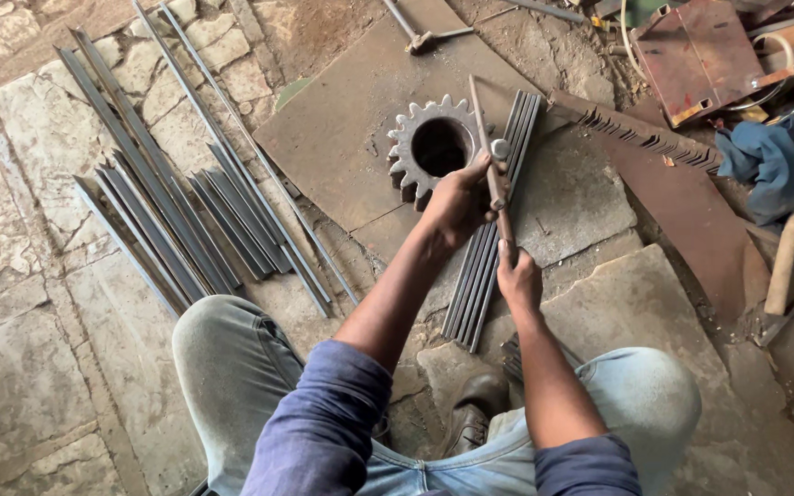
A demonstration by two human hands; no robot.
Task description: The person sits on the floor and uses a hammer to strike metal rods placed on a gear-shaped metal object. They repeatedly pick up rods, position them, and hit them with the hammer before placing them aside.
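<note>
My left hand (459, 200) grips a thin metal rod (478, 115) that points away from me over a toothed steel gear (426, 145). My right hand (519, 278) holds the wooden handle of a hammer (500, 152) whose small head is raised beside the rod. Under both hands lies a bundle of several flat metal strips (489, 248) on a rusty steel plate (342, 129). The gear sits on that plate just beyond my left hand.
Several long angle bars (176, 211) lie on the stone floor to the left. A serrated rusty plate (663, 156), a blue cloth (769, 165), another hammer (783, 271) and scrap metal sit to the right. My knees and a shoe (470, 409) are below.
</note>
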